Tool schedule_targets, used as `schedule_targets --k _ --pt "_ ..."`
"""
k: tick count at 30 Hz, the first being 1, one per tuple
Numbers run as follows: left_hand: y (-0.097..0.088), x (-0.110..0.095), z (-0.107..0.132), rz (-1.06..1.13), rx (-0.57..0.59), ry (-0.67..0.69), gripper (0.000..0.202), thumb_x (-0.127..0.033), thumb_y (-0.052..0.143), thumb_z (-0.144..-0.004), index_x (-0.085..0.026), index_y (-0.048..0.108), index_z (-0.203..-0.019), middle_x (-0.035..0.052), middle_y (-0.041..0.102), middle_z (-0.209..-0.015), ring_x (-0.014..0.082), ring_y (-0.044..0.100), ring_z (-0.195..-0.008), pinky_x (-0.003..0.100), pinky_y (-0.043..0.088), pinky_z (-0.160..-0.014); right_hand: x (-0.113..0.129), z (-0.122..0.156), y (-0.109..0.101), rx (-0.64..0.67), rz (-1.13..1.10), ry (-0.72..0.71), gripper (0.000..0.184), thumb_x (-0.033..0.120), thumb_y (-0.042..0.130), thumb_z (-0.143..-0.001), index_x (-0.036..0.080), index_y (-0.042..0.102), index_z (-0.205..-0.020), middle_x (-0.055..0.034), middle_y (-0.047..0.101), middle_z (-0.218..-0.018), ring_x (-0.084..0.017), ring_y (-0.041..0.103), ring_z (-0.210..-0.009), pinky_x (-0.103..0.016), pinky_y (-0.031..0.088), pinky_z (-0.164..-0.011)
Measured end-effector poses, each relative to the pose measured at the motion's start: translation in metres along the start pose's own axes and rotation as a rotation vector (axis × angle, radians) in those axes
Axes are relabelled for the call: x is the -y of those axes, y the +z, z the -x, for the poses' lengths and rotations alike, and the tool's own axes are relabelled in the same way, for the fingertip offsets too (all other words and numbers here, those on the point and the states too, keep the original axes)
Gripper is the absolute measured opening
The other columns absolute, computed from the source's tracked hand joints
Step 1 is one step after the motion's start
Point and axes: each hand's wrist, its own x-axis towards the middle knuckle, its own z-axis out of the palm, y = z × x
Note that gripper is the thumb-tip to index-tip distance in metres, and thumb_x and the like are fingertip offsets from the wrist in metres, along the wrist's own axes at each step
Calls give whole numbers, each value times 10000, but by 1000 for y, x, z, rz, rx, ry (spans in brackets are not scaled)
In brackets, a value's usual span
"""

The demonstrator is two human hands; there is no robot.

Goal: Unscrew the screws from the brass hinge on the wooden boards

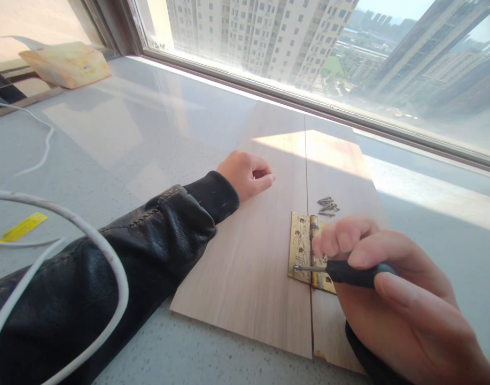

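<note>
Now right hand (393, 289) grips a screwdriver (351, 273) at the hinge (300, 246) — left hand (247, 174) curled; yellow tag (22, 226) seems unreadable.

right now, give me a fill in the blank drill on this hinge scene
1. The right hand grips a black-handled ____ whose tip meets the brass hinge.
2. The hinge spans the seam between two wooden ____.
3. The left hand rests on wood, curled into a loose ____.
4. Beyond the hinge lies a small heap of loose ____.
Missing: screwdriver, boards, fist, screws.
</note>
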Motion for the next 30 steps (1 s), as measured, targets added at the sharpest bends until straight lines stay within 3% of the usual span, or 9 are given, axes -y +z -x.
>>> schedule_targets --k 3,6,11,13,15,18,21,26,30 --pt "0 0 0 -4 3 -8 192 -241 597 -750 -112 721 -679 1 584 -534 76 444 -498 221 335 -499 -2 3 4 -98 85 -40 99 266 613 -824 242 694 -873 -30 593 -859 -188 551 -813 -363 435 -727" --pt "0 0 0 -7 0 -7 197 -244 597 -753 -111 721 -676 5 590 -541 75 438 -498 222 332 -497 -1 9 11 -102 63 -43 137 228 553 -863 255 677 -916 -19 607 -761 -178 574 -717 -363 449 -664" --pt "0 1 0 -12 1 7 194 -236 600 -749 -106 717 -667 1 574 -530 73 436 -497 222 331 -501 4 11 13 -75 -73 -45 151 262 539 -828 209 598 -700 20 450 -559 -120 441 -553 -296 365 -514" --pt "0 1 0 -13 8 7 196 -243 600 -748 -107 714 -664 -3 564 -523 74 442 -501 223 331 -503 7 5 5 59 -105 41 201 290 525 -826 203 561 -648 24 406 -518 -115 401 -510 -295 338 -491" --pt "0 1 0 -15 13 2 200 -247 597 -752 -108 712 -665 -7 555 -517 75 443 -501 224 328 -504 9 -2 -5 291 -120 140 248 322 517 -828 204 535 -611 19 390 -492 -120 384 -484 -298 320 -471" --pt "0 0 0 -10 8 -4 202 -245 591 -757 -108 712 -670 -10 547 -510 74 436 -496 225 323 -502 10 -8 -14 379 -184 150 216 356 512 -821 224 531 -651 32 331 -478 -115 343 -455 -290 300 -457" --pt "0 -1 1 -5 7 -8 199 -244 592 -755 -111 709 -665 -10 551 -515 73 427 -494 225 321 -500 7 -8 -9 239 -176 110 124 346 564 -798 239 560 -735 24 409 -563 -135 416 -529 -302 360 -503" --pt "0 -1 1 -12 2 -9 198 -242 593 -757 -112 706 -657 -5 556 -518 75 428 -497 224 321 -498 -4 2 3 -134 28 -80 75 275 630 -800 247 688 -839 -30 523 -882 -194 513 -864 -380 419 -779" --pt "-1 0 1 -11 15 -21 200 -251 591 -752 -115 710 -668 -5 561 -515 78 437 -501 224 322 -497 -7 13 5 -179 97 -58 143 289 648 -816 302 683 -955 -29 548 -921 -204 526 -894 -395 430 -810"
